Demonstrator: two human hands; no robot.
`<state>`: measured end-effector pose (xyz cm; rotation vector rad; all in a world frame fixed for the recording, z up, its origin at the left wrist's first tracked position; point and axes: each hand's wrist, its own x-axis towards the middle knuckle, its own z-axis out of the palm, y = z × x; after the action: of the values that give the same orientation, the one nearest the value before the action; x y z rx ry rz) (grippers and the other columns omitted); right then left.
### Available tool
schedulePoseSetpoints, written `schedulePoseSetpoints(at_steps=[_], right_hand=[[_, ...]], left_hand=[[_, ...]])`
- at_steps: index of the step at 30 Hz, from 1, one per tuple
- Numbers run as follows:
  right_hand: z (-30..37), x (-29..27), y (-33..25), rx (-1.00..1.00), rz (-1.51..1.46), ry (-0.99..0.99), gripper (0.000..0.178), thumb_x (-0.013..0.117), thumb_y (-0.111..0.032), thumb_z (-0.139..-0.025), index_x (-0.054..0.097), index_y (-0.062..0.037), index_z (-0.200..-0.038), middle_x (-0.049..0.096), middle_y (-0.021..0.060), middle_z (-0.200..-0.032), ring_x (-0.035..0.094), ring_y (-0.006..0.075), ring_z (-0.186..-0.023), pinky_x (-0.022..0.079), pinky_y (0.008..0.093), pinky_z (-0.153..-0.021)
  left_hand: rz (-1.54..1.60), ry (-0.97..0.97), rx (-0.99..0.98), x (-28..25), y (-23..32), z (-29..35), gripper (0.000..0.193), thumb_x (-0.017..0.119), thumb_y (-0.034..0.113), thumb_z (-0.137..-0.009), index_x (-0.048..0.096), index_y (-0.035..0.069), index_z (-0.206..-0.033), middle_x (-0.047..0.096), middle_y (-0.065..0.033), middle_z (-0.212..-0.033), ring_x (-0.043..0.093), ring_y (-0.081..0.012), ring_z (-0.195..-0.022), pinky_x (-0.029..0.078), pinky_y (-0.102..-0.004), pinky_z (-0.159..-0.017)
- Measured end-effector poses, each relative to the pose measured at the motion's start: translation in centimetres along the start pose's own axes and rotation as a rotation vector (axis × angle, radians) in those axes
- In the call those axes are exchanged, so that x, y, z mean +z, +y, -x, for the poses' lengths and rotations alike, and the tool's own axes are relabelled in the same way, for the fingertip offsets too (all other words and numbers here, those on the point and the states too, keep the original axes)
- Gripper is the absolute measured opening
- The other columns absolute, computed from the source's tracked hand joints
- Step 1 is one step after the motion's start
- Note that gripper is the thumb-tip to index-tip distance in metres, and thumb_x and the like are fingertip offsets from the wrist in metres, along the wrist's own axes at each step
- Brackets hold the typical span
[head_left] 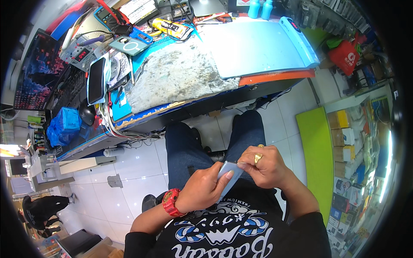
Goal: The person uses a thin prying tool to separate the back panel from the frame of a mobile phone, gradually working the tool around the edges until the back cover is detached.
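Over my lap, my left hand [200,187] is closed around a silvery light-blue smartphone [233,178], its thumb lying across the phone's face. The phone is tilted, its top end pointing away from me. At that top edge, the fingers of my right hand [267,167] are pinched together. Something thin may be between the fingertips, but it is too small to make out. A red watch [171,202] sits on my left wrist, and a gold ring [257,158] is on my right hand. The phone's lower part is hidden by my left hand.
Ahead stands a workbench with a stained grey cloth [176,73] and a pale blue panel [254,49]. On its left lie a dark-screened phone [96,80], a soldering station [79,53] and a blue plastic bag [63,125]. A glass display case [359,172] stands right; a person [41,210] is far left.
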<state>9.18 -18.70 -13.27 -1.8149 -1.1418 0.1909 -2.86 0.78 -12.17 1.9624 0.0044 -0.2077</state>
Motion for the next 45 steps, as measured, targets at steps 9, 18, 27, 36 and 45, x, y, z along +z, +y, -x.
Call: schedulePoseSetpoints(at_steps=[9,18,27,36,45], right_hand=[[-1.2,-2.0,-1.4,0.095,-0.082,-0.156,0.005,0.076,-0.002,-0.082,0.071,-0.0021,-0.079,0.068,0.0097,-0.073,0.065,0.0293,-0.061,0.050,0.0370,-0.057],[-2.2,-3.0,-2.2,0.237,-0.165,-0.282,0.006,0.074,-0.005,-0.086,0.072,0.0005,-0.084,0.070,0.0159,-0.081,0.069,0.0332,-0.070,0.054,0.0378,-0.062],[-1.1,-3.2,-2.2,0.181,-0.112,-0.295,0.014,0.069,-0.010,-0.093,0.068,0.0034,-0.089,0.066,0.0147,-0.081,0.066,0.0359,-0.071,0.052,0.0423,-0.066],[-1.6,-3.1,-2.0,0.165,-0.145,-0.354,0.015,0.069,-0.008,-0.092,0.068,0.0042,-0.084,0.067,0.0172,-0.079,0.066,0.0381,-0.068,0.052,0.0431,-0.063],[-3.4,-3.7,-1.5,0.024,0.029,-0.509,0.014,0.074,-0.010,-0.088,0.070,0.0015,-0.082,0.067,0.0139,-0.071,0.066,0.0340,-0.063,0.052,0.0412,-0.057]], left_hand=[[-0.001,-0.129,0.002,-0.7,0.7,-0.2,0.030,0.055,0.026,-0.106,0.054,-0.003,-0.097,0.061,-0.0212,-0.064,0.063,-0.0396,-0.057,0.047,-0.0464,-0.053],[0.041,-0.145,0.046,-0.4,-0.2,-0.5,0.031,0.059,0.027,-0.105,0.056,-0.002,-0.095,0.062,-0.0185,-0.067,0.064,-0.0325,-0.057,0.046,-0.0389,-0.053],[0.094,-0.289,0.035,-1.1,0.0,-1.3,0.035,0.055,0.030,-0.107,0.053,-0.002,-0.094,0.059,-0.0203,-0.063,0.061,-0.0368,-0.055,0.045,-0.0453,-0.054],[0.104,-0.310,0.039,-0.2,-1.0,-1.0,0.033,0.059,0.027,-0.105,0.055,-0.003,-0.094,0.057,-0.0177,-0.064,0.057,-0.0316,-0.053,0.043,-0.0406,-0.053],[0.077,-0.320,0.052,0.2,-1.1,-1.2,0.037,0.053,0.032,-0.107,0.053,-0.004,-0.098,0.058,-0.0231,-0.063,0.059,-0.0415,-0.057,0.045,-0.0481,-0.055]])
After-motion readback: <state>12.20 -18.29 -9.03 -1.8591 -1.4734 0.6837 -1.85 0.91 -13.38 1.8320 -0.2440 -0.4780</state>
